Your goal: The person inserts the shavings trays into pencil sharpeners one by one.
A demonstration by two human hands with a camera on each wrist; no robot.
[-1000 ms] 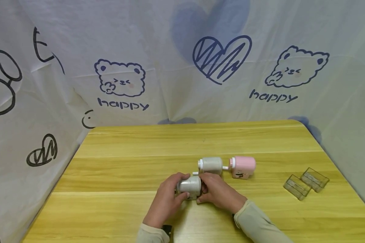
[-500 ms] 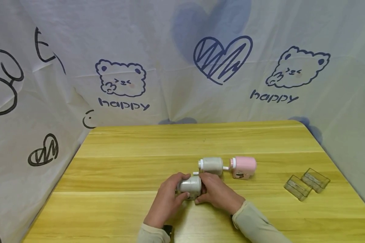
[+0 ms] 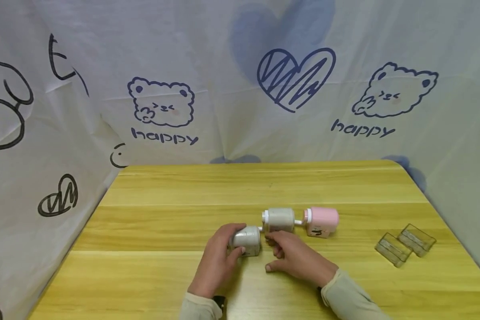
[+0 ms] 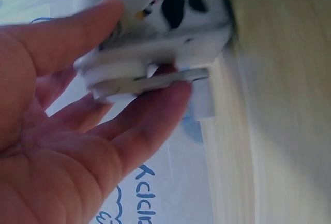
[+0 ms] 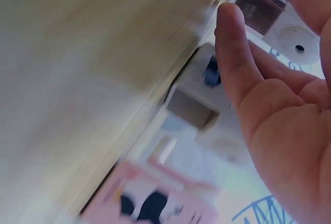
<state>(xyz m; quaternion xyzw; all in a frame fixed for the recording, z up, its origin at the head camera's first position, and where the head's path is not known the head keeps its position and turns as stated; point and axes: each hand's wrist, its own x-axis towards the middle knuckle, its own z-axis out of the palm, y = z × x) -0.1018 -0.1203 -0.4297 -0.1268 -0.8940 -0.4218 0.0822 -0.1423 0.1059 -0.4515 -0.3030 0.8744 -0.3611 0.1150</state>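
My left hand [image 3: 218, 260] grips a grey hand-crank pencil sharpener [image 3: 247, 241], thumb on the near side, fingers around its left end. In the left wrist view its crank arm [image 4: 165, 80] lies beside those fingers, and a dark picture decorates the body. My right hand [image 3: 298, 258] is just right of this sharpener, apart from it, with loosely bent fingers and nothing in them. Behind the right hand lies a second grey sharpener [image 3: 281, 220]; the right wrist view shows a rectangular opening [image 5: 192, 109] in it. A pink sharpener [image 3: 323, 221] lies to its right.
Two clear brownish shavings trays [image 3: 394, 250] lie touching or nearly so on the right of the wooden table [image 3: 176, 191]. Behind the table hangs a white cloth [image 3: 224, 89] with bear and heart drawings.
My right hand has let go of the held sharpener and drawn back to the right. My left hand has shifted that sharpener slightly left and away from me.
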